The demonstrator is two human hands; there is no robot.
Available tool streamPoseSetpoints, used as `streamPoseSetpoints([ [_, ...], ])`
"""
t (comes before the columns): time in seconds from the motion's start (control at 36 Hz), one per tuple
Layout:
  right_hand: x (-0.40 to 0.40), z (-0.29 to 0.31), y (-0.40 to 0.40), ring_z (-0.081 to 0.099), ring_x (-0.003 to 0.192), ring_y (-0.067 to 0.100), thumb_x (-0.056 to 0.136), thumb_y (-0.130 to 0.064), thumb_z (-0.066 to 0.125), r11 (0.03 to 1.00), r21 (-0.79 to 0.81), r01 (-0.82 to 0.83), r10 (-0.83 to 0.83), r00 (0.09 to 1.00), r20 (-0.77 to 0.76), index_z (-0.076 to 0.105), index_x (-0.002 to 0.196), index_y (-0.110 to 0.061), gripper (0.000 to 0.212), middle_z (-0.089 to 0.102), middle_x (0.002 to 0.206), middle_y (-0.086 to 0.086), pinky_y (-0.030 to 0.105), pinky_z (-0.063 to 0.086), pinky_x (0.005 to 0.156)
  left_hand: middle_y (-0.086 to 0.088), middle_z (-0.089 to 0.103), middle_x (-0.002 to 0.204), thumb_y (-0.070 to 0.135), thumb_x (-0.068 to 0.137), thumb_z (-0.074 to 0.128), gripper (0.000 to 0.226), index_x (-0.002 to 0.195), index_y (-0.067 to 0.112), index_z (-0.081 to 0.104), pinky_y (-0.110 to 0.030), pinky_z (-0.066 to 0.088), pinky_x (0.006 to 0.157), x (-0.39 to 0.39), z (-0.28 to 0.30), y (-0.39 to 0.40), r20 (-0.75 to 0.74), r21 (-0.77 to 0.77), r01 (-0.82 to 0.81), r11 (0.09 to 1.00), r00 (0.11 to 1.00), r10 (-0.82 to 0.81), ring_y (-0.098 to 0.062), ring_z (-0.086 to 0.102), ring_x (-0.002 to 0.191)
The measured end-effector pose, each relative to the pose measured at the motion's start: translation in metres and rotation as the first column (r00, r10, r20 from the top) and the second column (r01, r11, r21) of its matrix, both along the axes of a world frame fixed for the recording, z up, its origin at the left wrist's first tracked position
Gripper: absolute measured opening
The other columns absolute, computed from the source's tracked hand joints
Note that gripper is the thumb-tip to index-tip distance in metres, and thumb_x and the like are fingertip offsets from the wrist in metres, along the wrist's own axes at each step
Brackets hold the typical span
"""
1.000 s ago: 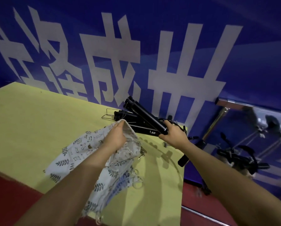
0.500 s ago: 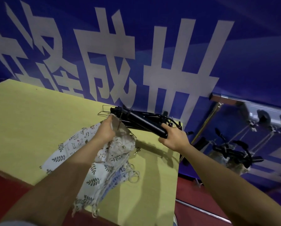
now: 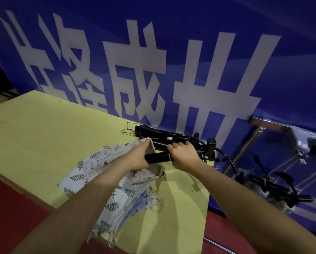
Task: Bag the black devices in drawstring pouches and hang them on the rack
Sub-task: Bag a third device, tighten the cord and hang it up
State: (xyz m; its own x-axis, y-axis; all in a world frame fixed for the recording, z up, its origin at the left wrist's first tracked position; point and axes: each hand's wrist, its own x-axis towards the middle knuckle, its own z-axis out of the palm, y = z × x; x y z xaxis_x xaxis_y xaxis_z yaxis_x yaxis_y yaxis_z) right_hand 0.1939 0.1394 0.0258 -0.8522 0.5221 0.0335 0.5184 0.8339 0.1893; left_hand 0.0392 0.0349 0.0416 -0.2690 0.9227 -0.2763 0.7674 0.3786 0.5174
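Note:
My right hand [image 3: 183, 155] grips one end of a black tube-shaped device [image 3: 158, 157] held level over the yellow table [image 3: 43, 129]. My left hand [image 3: 135, 158] holds up the rim of a white leaf-print drawstring pouch [image 3: 96, 162], and the device's far end lies at that mouth, hidden behind my left hand. More black devices [image 3: 164, 140] with cables lie piled at the table's back edge. Other printed pouches [image 3: 127, 204] lie stacked under my left forearm.
A blue banner with large white characters [image 3: 153, 70] stands right behind the table. To the right, a metal rack rail [image 3: 274, 123] with a slanted pole stands beyond the table edge, and dark devices [image 3: 274, 186] hang or lie below it. Red floor [image 3: 16, 217] borders the table's near side.
My right hand has brought the black device down and toward me, from a raised tilt to level at the pouch mouth. My left hand lifted the pouch rim to meet it.

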Motion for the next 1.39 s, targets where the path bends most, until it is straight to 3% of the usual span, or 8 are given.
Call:
streamPoseSetpoints([
  [0.06, -0.006, 0.007, -0.001, 0.064, 0.085, 0.030, 0.070, -0.019, 0.069, 0.988, 0.125, -0.093, 0.097, 0.995, -0.030, 0.061, 0.099, -0.009, 0.031, 0.066, 0.091, 0.010, 0.038, 0.047, 0.078, -0.005, 0.034, 0.150, 0.022, 0.076, 0.073, 0.091, 0.148, 0.015, 0.019, -0.037, 0.043, 0.101, 0.002, -0.003, 0.000, -0.084, 0.040, 0.018, 0.999, 0.996, -0.015, -0.026, 0.041, 0.130],
  [0.14, -0.013, 0.015, 0.000, 0.059, 0.052, 0.022, 0.046, -0.025, 0.080, 0.945, 0.257, -0.203, 0.232, 0.969, -0.089, 0.063, 0.072, -0.016, 0.032, 0.060, 0.060, 0.000, 0.028, 0.044, 0.055, 0.002, 0.050, 0.131, 0.049, 0.075, 0.067, 0.067, 0.131, 0.024, 0.038, -0.036, 0.034, 0.090, 0.006, -0.008, 0.003, -0.388, 0.127, 0.063, 0.990, 0.921, -0.009, -0.025, 0.039, 0.116],
  [0.31, -0.023, 0.018, 0.011, 0.061, 0.091, 0.024, 0.076, -0.022, 0.066, 0.856, 0.435, -0.280, 0.422, 0.865, -0.273, 0.061, 0.102, -0.014, 0.028, 0.066, 0.099, 0.003, 0.041, 0.038, 0.092, -0.001, 0.058, 0.113, 0.035, 0.086, 0.056, 0.031, 0.110, 0.017, 0.048, -0.036, 0.030, 0.087, 0.004, -0.010, 0.017, -0.477, 0.239, 0.007, 0.971, 0.872, 0.111, -0.024, 0.049, 0.106],
  [0.42, -0.025, 0.024, 0.011, 0.055, 0.099, 0.023, 0.084, -0.032, 0.062, 0.861, 0.431, -0.269, 0.454, 0.789, -0.414, 0.051, 0.112, -0.014, 0.035, 0.063, 0.112, 0.005, 0.033, 0.032, 0.086, -0.003, 0.061, 0.105, 0.028, 0.086, 0.059, 0.027, 0.108, 0.015, 0.051, -0.040, 0.038, 0.086, -0.009, -0.009, 0.024, -0.305, 0.341, -0.102, 0.934, 0.928, 0.213, -0.027, 0.055, 0.102],
  [0.58, -0.025, 0.017, 0.009, 0.051, 0.078, 0.027, 0.087, -0.026, 0.057, 0.976, 0.090, -0.196, 0.212, 0.793, -0.571, 0.054, 0.095, -0.011, 0.017, 0.056, 0.087, 0.006, 0.031, 0.029, 0.070, -0.002, 0.062, 0.087, 0.036, 0.087, 0.059, 0.025, 0.096, 0.013, 0.057, -0.034, 0.030, 0.076, -0.021, 0.001, 0.023, -0.136, 0.515, -0.203, 0.833, 0.940, 0.313, -0.024, 0.055, 0.085],
  [0.78, -0.044, 0.006, 0.013, 0.042, 0.123, 0.025, 0.085, -0.050, 0.059, 0.925, -0.379, 0.008, -0.135, 0.941, -0.309, 0.044, 0.131, -0.016, 0.059, 0.049, 0.131, 0.005, 0.040, 0.029, 0.104, -0.005, 0.061, 0.075, 0.033, 0.083, 0.062, 0.025, 0.086, 0.009, 0.056, -0.040, 0.042, 0.077, -0.026, 0.029, 0.015, -0.003, 0.590, -0.255, 0.766, 0.948, 0.318, -0.029, 0.057, 0.077],
  [0.92, -0.053, 0.009, 0.015, 0.056, 0.104, 0.027, 0.092, -0.027, 0.052, 0.914, -0.405, 0.028, -0.161, 0.941, -0.298, 0.057, 0.096, -0.016, 0.012, 0.063, 0.104, 0.007, 0.038, 0.034, 0.089, -0.009, 0.061, 0.077, 0.026, 0.081, 0.064, 0.022, 0.086, 0.007, 0.055, -0.036, 0.041, 0.068, -0.031, 0.042, 0.011, 0.112, 0.617, -0.319, 0.719, 0.940, 0.322, -0.030, 0.057, 0.076],
  [1.39, -0.028, 0.033, 0.016, 0.064, 0.078, 0.024, 0.098, -0.016, 0.051, 0.600, -0.792, -0.110, -0.474, 0.748, -0.464, 0.062, 0.094, 0.000, 0.021, 0.064, 0.085, 0.012, 0.027, 0.056, 0.069, -0.009, 0.054, 0.096, 0.028, 0.087, 0.061, 0.026, 0.099, 0.006, 0.053, -0.042, 0.037, 0.086, -0.030, 0.007, 0.013, 0.149, 0.558, -0.476, 0.680, 0.863, 0.482, -0.030, 0.050, 0.097],
])
